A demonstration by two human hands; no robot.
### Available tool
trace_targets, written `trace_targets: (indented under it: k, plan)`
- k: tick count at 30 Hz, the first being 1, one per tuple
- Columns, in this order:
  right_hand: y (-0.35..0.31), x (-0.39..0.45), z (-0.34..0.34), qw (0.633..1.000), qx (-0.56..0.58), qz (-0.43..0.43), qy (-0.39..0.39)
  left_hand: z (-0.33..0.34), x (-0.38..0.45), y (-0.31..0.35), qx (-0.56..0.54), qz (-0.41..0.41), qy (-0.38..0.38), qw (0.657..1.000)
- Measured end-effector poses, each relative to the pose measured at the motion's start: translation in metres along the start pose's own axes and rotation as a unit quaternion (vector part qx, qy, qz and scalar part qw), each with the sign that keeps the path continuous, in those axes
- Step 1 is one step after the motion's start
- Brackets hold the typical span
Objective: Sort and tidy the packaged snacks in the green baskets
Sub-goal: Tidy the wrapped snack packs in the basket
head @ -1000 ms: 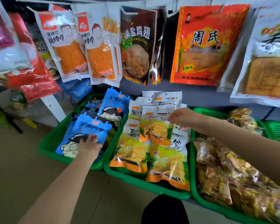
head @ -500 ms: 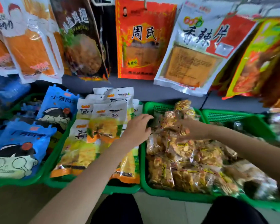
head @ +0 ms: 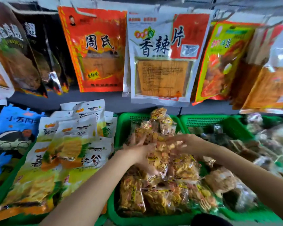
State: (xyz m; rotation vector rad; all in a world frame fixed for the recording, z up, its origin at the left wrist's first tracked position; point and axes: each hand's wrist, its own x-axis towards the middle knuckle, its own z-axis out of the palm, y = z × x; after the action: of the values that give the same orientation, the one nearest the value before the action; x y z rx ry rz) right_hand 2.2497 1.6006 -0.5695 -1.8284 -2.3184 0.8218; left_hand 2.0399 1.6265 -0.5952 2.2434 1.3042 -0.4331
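Note:
Both of my hands are in the middle green basket (head: 125, 123), which is heaped with clear packets of yellow crackers (head: 183, 170). My left hand (head: 137, 150) grips one cracker packet (head: 158, 159), thumb below and fingers behind it. My right hand (head: 189, 144) reaches in from the right with fingers stretched out, touching the top of the same heap. Motion blur smears both sets of fingertips. More cracker packets stand upright at the basket's back (head: 160, 119).
To the left lies a basket of white-and-yellow snack bags (head: 72, 144), and further left are blue cartoon bags (head: 15, 128). On the right, another green basket (head: 219, 122) holds dark and clear packets. Large snack bags hang above, among them an orange one (head: 96, 49).
My view swung right from the blue and yellow bags to the cracker basket. My left hand crossed from the yellow bags into that basket, and both hands closed in on the cracker heap.

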Motion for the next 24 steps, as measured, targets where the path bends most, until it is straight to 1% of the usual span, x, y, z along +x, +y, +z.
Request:
trace_targets:
  k: [3, 4, 5, 8, 9, 10, 11, 12, 14, 17, 19, 20, 22, 23, 24]
  plan:
    - [0.024, 0.031, -0.022, 0.988, 0.007, 0.075, 0.135, -0.005, 0.014, 0.003, 0.019, 0.01, -0.038, 0.999]
    - [0.03, 0.046, -0.023, 0.981, 0.006, 0.103, 0.163, -0.005, 0.02, 0.003, 0.019, 0.009, -0.047, 0.999]
    - [0.036, 0.06, -0.023, 0.976, 0.002, 0.128, 0.174, -0.004, 0.024, 0.002, 0.018, 0.007, -0.052, 0.998]
    - [0.052, 0.101, -0.015, 0.974, -0.059, 0.175, 0.133, -0.008, 0.028, 0.002, 0.02, -0.001, -0.052, 0.998]
    - [0.055, 0.111, -0.011, 0.972, -0.065, 0.191, 0.117, -0.01, 0.028, 0.002, 0.021, -0.003, -0.053, 0.998]
    - [0.058, 0.118, -0.008, 0.973, -0.045, 0.203, 0.103, -0.012, 0.026, 0.004, 0.018, -0.004, -0.054, 0.998]
    - [0.059, 0.121, -0.005, 0.974, -0.001, 0.207, 0.091, -0.014, 0.025, 0.004, 0.012, -0.004, -0.054, 0.998]
    - [0.06, 0.122, -0.004, 0.973, 0.046, 0.206, 0.089, -0.014, 0.025, 0.005, 0.005, -0.001, -0.053, 0.999]
    - [0.059, 0.117, -0.003, 0.973, 0.085, 0.193, 0.089, -0.015, 0.025, 0.004, 0.001, 0.002, -0.052, 0.999]
    - [0.062, 0.107, -0.012, 0.982, 0.041, 0.169, 0.071, -0.015, 0.029, 0.0, -0.004, 0.005, -0.055, 0.998]
    - [0.06, 0.098, -0.021, 0.987, 0.012, 0.152, 0.048, -0.02, 0.029, -0.004, -0.051, 0.003, -0.061, 0.997]
    - [0.058, 0.093, -0.025, 0.989, 0.002, 0.14, 0.042, -0.024, 0.03, -0.005, -0.085, 0.0, -0.045, 0.995]
    - [0.054, 0.083, -0.03, 0.993, -0.024, 0.11, 0.041, -0.031, 0.036, -0.004, -0.136, -0.012, 0.032, 0.99]
    - [0.052, 0.079, -0.03, 0.994, -0.042, 0.089, 0.04, -0.031, 0.042, -0.003, -0.138, -0.016, 0.074, 0.988]
    - [0.049, 0.074, -0.029, 0.995, -0.054, 0.071, 0.037, -0.031, 0.047, 0.001, -0.128, -0.011, 0.1, 0.987]
